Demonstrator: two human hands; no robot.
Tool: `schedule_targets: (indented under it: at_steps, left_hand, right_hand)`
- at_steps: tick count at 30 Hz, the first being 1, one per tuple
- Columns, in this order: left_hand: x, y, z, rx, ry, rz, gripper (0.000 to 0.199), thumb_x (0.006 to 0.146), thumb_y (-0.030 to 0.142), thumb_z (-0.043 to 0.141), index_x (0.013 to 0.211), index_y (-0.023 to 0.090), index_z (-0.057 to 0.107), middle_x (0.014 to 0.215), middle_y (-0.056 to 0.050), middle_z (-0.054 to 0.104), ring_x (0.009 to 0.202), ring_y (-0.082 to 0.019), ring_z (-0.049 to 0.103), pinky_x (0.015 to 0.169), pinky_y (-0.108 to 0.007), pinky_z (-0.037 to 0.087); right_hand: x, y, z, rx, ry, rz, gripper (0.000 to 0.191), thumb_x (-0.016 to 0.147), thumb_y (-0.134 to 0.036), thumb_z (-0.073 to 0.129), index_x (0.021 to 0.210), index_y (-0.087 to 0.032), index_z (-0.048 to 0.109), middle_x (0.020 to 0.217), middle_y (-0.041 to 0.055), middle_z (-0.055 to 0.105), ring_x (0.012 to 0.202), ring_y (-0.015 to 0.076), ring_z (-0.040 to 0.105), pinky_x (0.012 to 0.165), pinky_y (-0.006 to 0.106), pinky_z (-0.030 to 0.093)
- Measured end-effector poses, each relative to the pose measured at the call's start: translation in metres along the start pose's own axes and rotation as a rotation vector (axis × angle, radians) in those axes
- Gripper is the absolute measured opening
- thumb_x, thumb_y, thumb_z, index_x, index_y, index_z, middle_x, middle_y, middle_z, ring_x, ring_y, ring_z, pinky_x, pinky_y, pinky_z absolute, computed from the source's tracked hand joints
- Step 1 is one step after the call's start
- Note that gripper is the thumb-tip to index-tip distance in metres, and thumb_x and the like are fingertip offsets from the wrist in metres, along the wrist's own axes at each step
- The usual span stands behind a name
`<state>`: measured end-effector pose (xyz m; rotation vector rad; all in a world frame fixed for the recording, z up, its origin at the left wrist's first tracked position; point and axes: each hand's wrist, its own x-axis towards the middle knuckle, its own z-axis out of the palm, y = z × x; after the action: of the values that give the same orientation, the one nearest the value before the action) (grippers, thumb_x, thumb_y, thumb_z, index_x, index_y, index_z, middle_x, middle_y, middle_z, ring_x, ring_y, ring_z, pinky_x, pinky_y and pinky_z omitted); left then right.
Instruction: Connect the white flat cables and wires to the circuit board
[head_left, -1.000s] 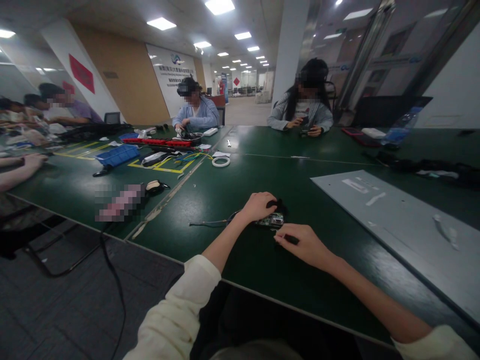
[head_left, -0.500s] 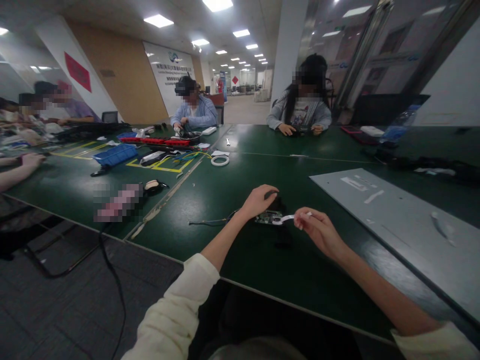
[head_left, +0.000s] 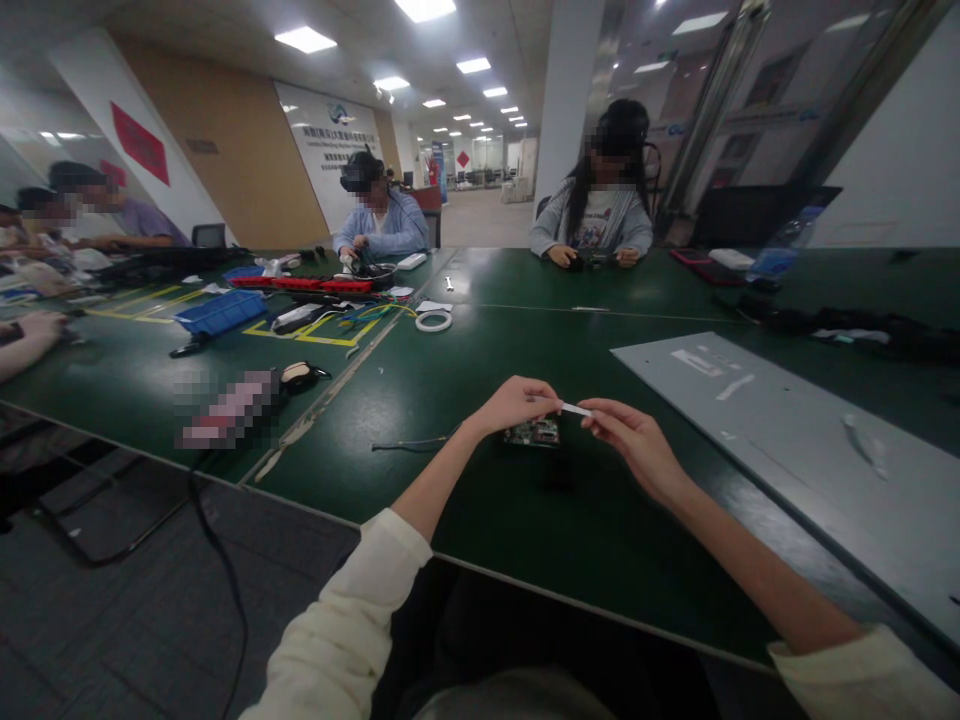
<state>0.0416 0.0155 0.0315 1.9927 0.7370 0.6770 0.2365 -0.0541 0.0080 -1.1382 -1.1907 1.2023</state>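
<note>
A short white flat ribbon cable (head_left: 576,409) is stretched between my two hands, just above the table. My left hand (head_left: 516,403) pinches its left end between thumb and fingers. The other end sits in the fingertips of my right hand (head_left: 636,440). Below and partly behind my left hand lies a small green circuit board (head_left: 534,433) with metal connectors. A thin dark cable (head_left: 412,444) runs out to the left from near the board, passing behind my left wrist.
A grey panel (head_left: 787,440) lies on the right side of the green table (head_left: 465,510). Farther off are a white tape ring (head_left: 433,322), a small wrench (head_left: 449,284) and a blue tray (head_left: 221,312). Two people sit across the table; others are at the left.
My left hand has closed on the ribbon cable's left end. The cable, which lay against the board, is now lifted off it and held straight between both hands.
</note>
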Motion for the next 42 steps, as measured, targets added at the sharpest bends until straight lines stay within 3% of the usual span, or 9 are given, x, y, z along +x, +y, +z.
schedule_targets:
  at_steps: [6, 11, 15, 20, 24, 30, 37, 39, 42]
  left_hand:
    - [0.001, -0.008, -0.006, 0.186, 0.072, -0.084, 0.029, 0.077, 0.039, 0.053, 0.076, 0.012, 0.064, 0.063, 0.001, 0.058, 0.052, -0.006, 0.046, 0.054, -0.019, 0.037]
    - [0.003, -0.014, -0.008, 0.187, 0.054, -0.09, 0.03, 0.082, 0.036, 0.045, 0.095, 0.013, 0.059, 0.068, 0.0, 0.062, 0.044, -0.005, 0.044, 0.048, -0.018, 0.037]
    - [0.004, -0.022, -0.005, 0.398, 0.154, -0.051, 0.026, 0.084, 0.029, 0.044, 0.105, 0.018, 0.054, 0.066, 0.002, 0.062, 0.058, -0.009, 0.055, 0.06, -0.021, 0.042]
    - [0.005, -0.029, -0.001, 0.772, 0.272, -0.068, 0.024, 0.087, 0.027, 0.039, 0.107, 0.021, 0.052, 0.081, -0.002, 0.064, 0.075, -0.016, 0.06, 0.066, -0.025, 0.043]
    - [0.006, -0.029, -0.001, 0.902, 0.307, -0.113, 0.025, 0.09, 0.027, 0.035, 0.109, 0.021, 0.049, 0.084, -0.004, 0.063, 0.079, -0.018, 0.06, 0.068, -0.026, 0.043]
    - [0.006, -0.03, -0.002, 0.923, 0.347, -0.107, 0.026, 0.091, 0.026, 0.031, 0.106, 0.019, 0.051, 0.085, -0.006, 0.061, 0.08, -0.017, 0.057, 0.07, -0.027, 0.043]
    - [0.005, -0.024, 0.002, 0.806, 0.567, 0.008, 0.032, 0.092, 0.03, 0.029, 0.115, 0.016, 0.046, 0.102, -0.009, 0.056, 0.093, -0.017, 0.054, 0.081, -0.03, 0.042]
    - [0.005, -0.021, 0.004, 0.789, 0.555, 0.055, 0.032, 0.091, 0.028, 0.029, 0.115, 0.015, 0.046, 0.104, -0.009, 0.055, 0.095, -0.017, 0.052, 0.084, -0.031, 0.042]
    - [0.005, -0.016, 0.008, 0.802, 0.418, 0.124, 0.029, 0.09, 0.022, 0.031, 0.113, 0.016, 0.049, 0.106, -0.008, 0.055, 0.098, -0.017, 0.051, 0.086, -0.033, 0.041]
  right_hand:
    - [0.007, 0.011, -0.003, -0.311, -0.063, -0.064, 0.039, 0.076, -0.039, 0.056, 0.106, -0.015, 0.058, 0.081, 0.0057, 0.065, 0.066, 0.0129, 0.054, 0.065, 0.028, 0.045]
    - [0.012, 0.016, -0.005, -0.5, -0.051, -0.108, 0.037, 0.078, -0.037, 0.05, 0.108, -0.015, 0.057, 0.08, 0.0049, 0.066, 0.066, 0.0145, 0.057, 0.065, 0.029, 0.045]
    - [0.019, 0.011, 0.001, -0.689, -0.046, -0.166, 0.028, 0.079, -0.031, 0.047, 0.101, -0.018, 0.058, 0.077, 0.0017, 0.066, 0.068, 0.0147, 0.059, 0.065, 0.027, 0.043]
    - [0.03, 0.009, 0.01, -0.819, -0.051, -0.219, 0.02, 0.08, -0.026, 0.045, 0.095, -0.019, 0.056, 0.07, -0.0003, 0.064, 0.066, 0.0143, 0.059, 0.063, 0.026, 0.04]
    - [0.032, 0.01, 0.012, -0.85, -0.035, -0.211, 0.018, 0.081, -0.024, 0.044, 0.095, -0.02, 0.055, 0.069, -0.0005, 0.063, 0.064, 0.0141, 0.058, 0.061, 0.026, 0.039]
    - [0.029, 0.012, 0.009, -0.801, -0.052, -0.236, 0.026, 0.082, -0.027, 0.044, 0.105, -0.021, 0.054, 0.074, 0.0002, 0.063, 0.068, 0.0151, 0.059, 0.065, 0.027, 0.042]
    - [0.032, 0.013, 0.008, -0.704, -0.009, -0.184, 0.025, 0.079, -0.026, 0.047, 0.099, -0.019, 0.06, 0.073, 0.0014, 0.066, 0.069, 0.0154, 0.061, 0.068, 0.027, 0.044]
    - [0.035, 0.012, 0.008, -0.639, 0.019, -0.12, 0.028, 0.077, -0.025, 0.048, 0.103, -0.018, 0.057, 0.072, 0.0011, 0.066, 0.066, 0.0145, 0.061, 0.067, 0.026, 0.045]
    - [0.039, 0.013, 0.008, -0.605, 0.044, -0.071, 0.029, 0.076, -0.025, 0.049, 0.105, -0.017, 0.052, 0.07, 0.0006, 0.066, 0.061, 0.0132, 0.06, 0.065, 0.026, 0.045]
